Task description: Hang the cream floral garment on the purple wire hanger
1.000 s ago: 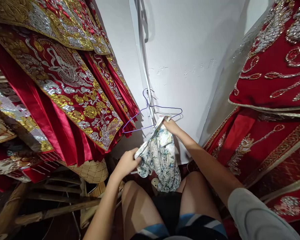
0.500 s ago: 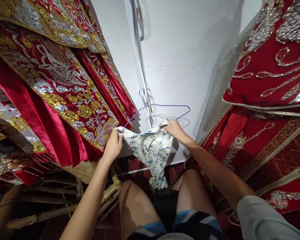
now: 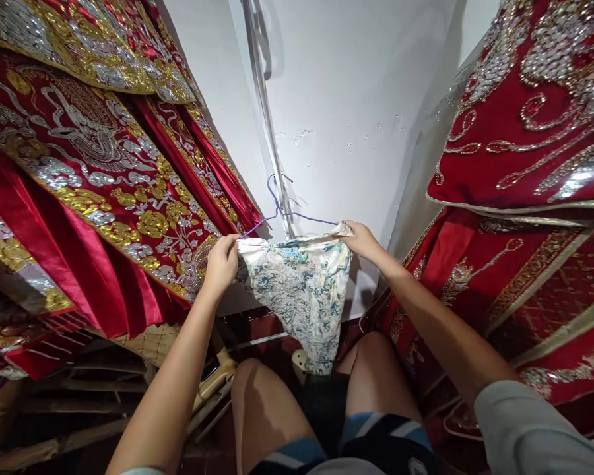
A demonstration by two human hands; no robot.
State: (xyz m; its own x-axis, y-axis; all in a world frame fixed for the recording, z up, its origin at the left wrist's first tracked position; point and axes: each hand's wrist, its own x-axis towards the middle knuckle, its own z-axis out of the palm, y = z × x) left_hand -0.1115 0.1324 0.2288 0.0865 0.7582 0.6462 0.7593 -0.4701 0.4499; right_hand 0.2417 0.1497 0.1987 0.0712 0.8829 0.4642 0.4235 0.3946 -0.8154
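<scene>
A white cloth with a blue and green floral print (image 3: 301, 284) hangs in front of my knees, its top edge stretched between my hands. My left hand (image 3: 222, 264) grips the upper left corner, and my right hand (image 3: 363, 239) pinches the upper right corner. Behind the top edge is a purple wire hanger (image 3: 278, 211), its hook up against a white pole (image 3: 264, 99). The cloth covers the hanger's lower part, including its right end.
Red embroidered garments with gold and silver (image 3: 129, 178) hang at the left. More red beaded garments (image 3: 515, 152) hang at the right. A white wall (image 3: 346, 79) stands behind. Bamboo furniture (image 3: 54, 448) is at lower left.
The cloth's top edge has been pulled wider and now covers the hanger's right end. My right hand has risen slightly, and the cloth hangs more spread out. The view has shifted a little.
</scene>
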